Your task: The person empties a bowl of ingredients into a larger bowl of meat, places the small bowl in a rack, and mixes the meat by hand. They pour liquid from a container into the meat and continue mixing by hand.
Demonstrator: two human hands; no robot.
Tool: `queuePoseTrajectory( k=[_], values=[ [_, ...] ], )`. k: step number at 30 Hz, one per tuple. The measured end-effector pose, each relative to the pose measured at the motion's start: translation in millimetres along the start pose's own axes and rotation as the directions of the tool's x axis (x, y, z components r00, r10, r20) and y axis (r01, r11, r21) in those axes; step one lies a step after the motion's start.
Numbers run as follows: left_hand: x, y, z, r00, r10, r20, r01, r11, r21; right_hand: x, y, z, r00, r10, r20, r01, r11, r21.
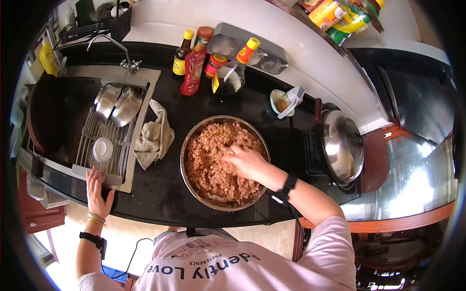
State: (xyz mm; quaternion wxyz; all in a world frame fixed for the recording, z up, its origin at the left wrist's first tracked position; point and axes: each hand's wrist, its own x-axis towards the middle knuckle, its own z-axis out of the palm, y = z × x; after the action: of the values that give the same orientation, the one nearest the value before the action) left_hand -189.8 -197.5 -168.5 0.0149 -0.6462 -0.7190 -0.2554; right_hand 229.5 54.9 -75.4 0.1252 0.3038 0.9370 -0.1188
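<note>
Fingers of my right hand (245, 160) curl into pink minced meat (208, 177) in a round metal bowl (183, 157). My left hand (97, 190) lies spread on the black counter (165, 194). I should scoop deep, slowly.

right grip (248, 162) fingertips buried in minced meat (208, 177), curl unreadable; steel bowl (183, 154) floor hidden under mince; sauce bottle (193, 72) labels too small to read; top-right bottles (335, 12) cut by frame edge

Sink (149, 76) on view: steel bowls (117, 103) draining inside it, crumpled towel (154, 137) just right of it, sauce bottles (194, 68) behind the towel, lidded pot (342, 145) far right.
</note>
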Motion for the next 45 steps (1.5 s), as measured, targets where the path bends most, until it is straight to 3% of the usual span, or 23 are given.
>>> queuePoseTrajectory(
  k=[1, 3, 4, 5, 7, 8, 9, 11, 12, 15, 16, 19, 20, 23, 25, 29, 31, 32, 36, 37, 40, 42, 45],
  values=[
    [1.2, 0.7, 0.3, 1.0, -0.006, -0.004, 0.006, 1.0, -0.006, -8.1, 0.4, 5.0, 1.0, -0.007, 0.001, 0.007, 1.0, -0.006],
    [3.2, 2.3, -1.2, 1.0, -0.01, -0.006, 0.01, 1.0, -0.01, -22.0, -18.8, -9.6, 0.981, -0.178, -0.083, 0.168, 0.98, -0.11],
    [2.5, 2.9, -2.0, 1.0, -0.001, 0.0, 0.001, 1.0, -0.013, -20.1, -39.0, -29.0, 0.983, -0.136, 0.12, 0.16, 0.963, -0.217],
    [1.3, 3.3, -1.8, 1.0, -0.002, 0.001, 0.002, 1.0, -0.013, -13.0, -40.8, -26.1, 0.983, -0.137, 0.12, 0.161, 0.963, -0.216],
    [2.0, 3.3, -1.8, 1.0, -0.023, 0.008, 0.023, 0.999, -0.024, 3.8, -35.0, -13.4, 0.862, -0.486, 0.142, 0.486, 0.717, -0.5],
    [3.3, 2.8, -2.2, 1.0, -0.02, 0.007, 0.02, 1.0, -0.021, 16.0, -21.6, 2.4, 0.882, -0.457, 0.117, 0.277, 0.301, -0.912],
    [3.4, 2.3, -2.5, 1.0, -0.013, 0.011, 0.013, 1.0, -0.025, 18.4, -22.1, -17.9, 0.934, -0.346, 0.088, 0.339, 0.782, -0.522],
    [1.2, 2.5, -2.6, 1.0, -0.014, 0.019, 0.015, 0.999, -0.03, 25.1, -15.4, -28.4, 0.976, -0.092, 0.195, 0.148, 0.945, -0.291],
    [1.8, 3.6, -3.1, 1.0, -0.014, 0.011, 0.015, 0.999, -0.031, 21.5, -4.4, -18.0, 0.976, -0.106, 0.188, 0.136, 0.978, -0.157],
    [4.4, 4.8, -3.4, 1.0, -0.021, -0.002, 0.021, 0.999, -0.038, -4.8, -9.0, -18.6, 0.953, -0.176, 0.246, 0.183, 0.983, -0.007],
    [3.9, 5.3, -3.6, 1.0, -0.03, 0.004, 0.03, 0.999, -0.041, -8.4, 0.8, -12.8, 0.931, -0.326, 0.162, 0.335, 0.942, -0.027],
    [2.8, 3.3, -2.4, 1.0, -0.017, -0.001, 0.017, 0.999, -0.037, 10.3, 0.2, -56.2, 0.944, -0.318, 0.092, 0.329, 0.931, -0.156],
    [3.5, 3.1, -2.9, 1.0, -0.01, -0.003, 0.01, 0.999, -0.035, 18.8, 14.1, -56.5, 0.97, -0.21, 0.123, 0.229, 0.96, -0.162],
    [3.1, 3.2, -2.0, 0.999, -0.033, 0.008, 0.033, 0.998, -0.045, 21.0, 48.9, -25.6, 0.99, -0.11, 0.089, 0.116, 0.99, -0.073],
    [2.7, 4.5, -2.7, 0.999, -0.035, 0.003, 0.035, 0.999, -0.03, 16.3, 41.3, -16.4, 0.962, 0.01, 0.272, -0.048, 0.99, 0.134],
    [3.4, 4.6, -2.1, 1.0, -0.029, 0.006, 0.029, 0.999, -0.031, -10.8, -2.0, -17.2, 0.978, -0.209, 0.019, 0.205, 0.972, 0.111],
    [3.5, 4.6, -1.7, 0.999, -0.035, 0.005, 0.035, 0.999, -0.033, -13.6, -26.8, -33.0, 0.953, -0.265, 0.147, 0.273, 0.961, -0.04],
    [2.3, 2.4, -0.3, 0.999, -0.037, 0.008, 0.038, 0.999, -0.031, -11.1, -21.5, -22.9, 0.933, -0.339, 0.117, 0.353, 0.927, -0.124],
    [2.6, 1.2, -0.8, 0.999, -0.031, 0.019, 0.031, 0.999, -0.017, 14.6, 21.7, 9.0, 0.971, -0.186, 0.149, 0.198, 0.977, -0.073],
    [1.9, 0.7, -0.9, 1.0, -0.022, 0.018, 0.022, 1.0, -0.019, 12.2, 28.0, 13.9, 0.979, -0.171, 0.108, 0.171, 0.985, 0.014],
    [3.7, 1.5, -0.9, 1.0, -0.019, 0.012, 0.019, 1.0, -0.02, -5.6, 13.2, -9.8, 0.976, -0.167, 0.138, 0.163, 0.986, 0.042],
    [2.2, 2.5, -0.5, 0.999, -0.034, 0.016, 0.034, 0.999, -0.021, -7.3, 2.5, -49.6, 0.915, -0.257, 0.312, 0.154, 0.935, 0.321],
    [3.0, 0.9, 0.0, 1.0, -0.011, 0.007, 0.011, 1.0, -0.005, 18.8, 24.0, -67.8, 0.968, -0.228, 0.107, 0.192, 0.944, 0.27]
  ],
)
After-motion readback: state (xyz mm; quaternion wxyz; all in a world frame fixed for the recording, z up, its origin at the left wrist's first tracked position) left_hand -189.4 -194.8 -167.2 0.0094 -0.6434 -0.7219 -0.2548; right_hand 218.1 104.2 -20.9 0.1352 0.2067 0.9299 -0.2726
